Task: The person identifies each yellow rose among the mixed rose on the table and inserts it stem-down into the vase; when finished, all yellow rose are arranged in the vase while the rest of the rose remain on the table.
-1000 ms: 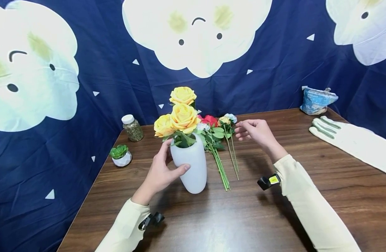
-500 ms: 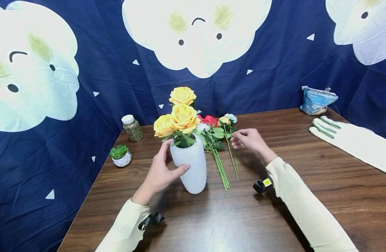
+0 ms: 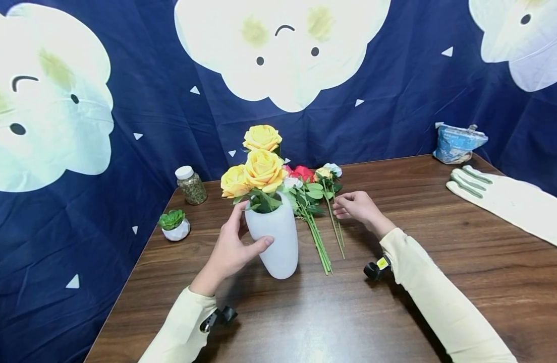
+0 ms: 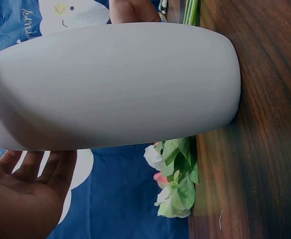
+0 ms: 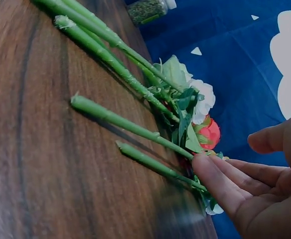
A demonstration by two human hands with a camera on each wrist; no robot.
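A white vase stands on the table, with several yellow roses in its mouth. My left hand holds the vase, thumb across the near face and fingers round the far left side; its fingers show along the vase's edge in the left wrist view. To the right lie loose artificial flowers with green stems and red, white and yellow heads. My right hand is at the rightmost stems. In the right wrist view its fingertips meet or overlap a stem, while the thumb stays apart.
At the back left are a white-lidded jar of dried green bits and a small potted succulent. A blue bag and white-and-green gloves lie on the right of the wooden table. A blue cloud-printed cloth hangs behind.
My right hand has come left and nearer to me, down to the rightmost stems. My left hand and the vase have stayed in place.
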